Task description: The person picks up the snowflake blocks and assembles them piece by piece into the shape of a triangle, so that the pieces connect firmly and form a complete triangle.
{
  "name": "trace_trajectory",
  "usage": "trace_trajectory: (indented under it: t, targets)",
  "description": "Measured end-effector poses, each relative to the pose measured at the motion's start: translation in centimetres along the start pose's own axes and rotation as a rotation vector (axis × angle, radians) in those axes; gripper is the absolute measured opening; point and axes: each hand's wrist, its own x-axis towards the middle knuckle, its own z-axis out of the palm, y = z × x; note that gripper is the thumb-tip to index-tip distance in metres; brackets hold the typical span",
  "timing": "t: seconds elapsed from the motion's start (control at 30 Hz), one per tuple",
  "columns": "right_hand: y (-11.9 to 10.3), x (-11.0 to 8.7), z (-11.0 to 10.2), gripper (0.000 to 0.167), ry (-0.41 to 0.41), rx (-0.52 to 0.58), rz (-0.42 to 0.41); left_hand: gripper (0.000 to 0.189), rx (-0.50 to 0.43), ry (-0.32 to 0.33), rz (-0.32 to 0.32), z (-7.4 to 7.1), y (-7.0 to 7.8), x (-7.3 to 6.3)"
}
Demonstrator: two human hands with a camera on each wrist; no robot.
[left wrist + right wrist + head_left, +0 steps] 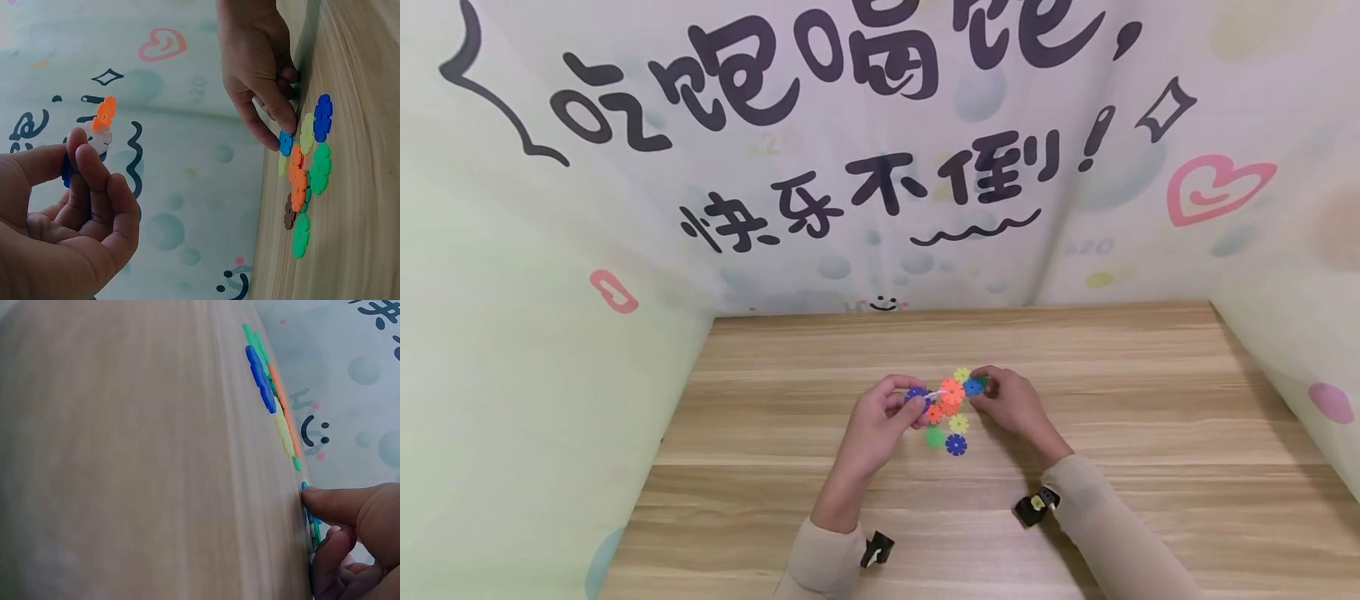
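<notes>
My left hand (880,421) pinches a dark blue plastic snowflake disc (917,398) between thumb and fingertips. Joined to it, raised above the table, are a white disc (100,139) and an orange disc (105,112). My right hand (1011,400) grips a lighter blue snowflake disc (973,387) by thumb and fingers, low over the tabletop. A green disc (316,531) shows just under those fingers in the right wrist view. Loose discs lie around: a yellow one (958,423), a dark blue one (957,445) and a green one (934,437).
The wood-grain table (737,500) is bounded by a printed back wall (820,192) and side walls. More orange discs (299,169) and a brown disc (290,211) lie on the table between the hands. Black wrist cameras (1036,507) sit by the sleeves.
</notes>
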Motion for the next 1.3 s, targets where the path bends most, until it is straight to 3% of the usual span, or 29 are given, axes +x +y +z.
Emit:
trace_trajectory:
  t: [0.37, 0.67, 0.93, 1.3]
  targets:
    - [0.0, -0.1, 0.0, 0.031, 0.026, -0.016, -0.020, 0.022, -0.011, -0.003, -0.005, 0.0, 0.1, -0.1]
    - [-0.3, -0.2, 0.1, 0.031, 0.047, -0.069, -0.105, 0.022, -0.034, -0.018, 0.001, 0.0, 2.9, -1.0]
    - [-0.6, -0.6, 0.0, 0.022, 0.032, -0.025, -0.145, 0.020, -0.022, -0.017, 0.008, 0.0, 2.9, -1.0]
    - [-0.3, -1.6, -0.8, 0.023, 0.011, 0.323, 0.003, 0.018, -0.004, -0.013, 0.016, -0.2, 3.0, -1.0]
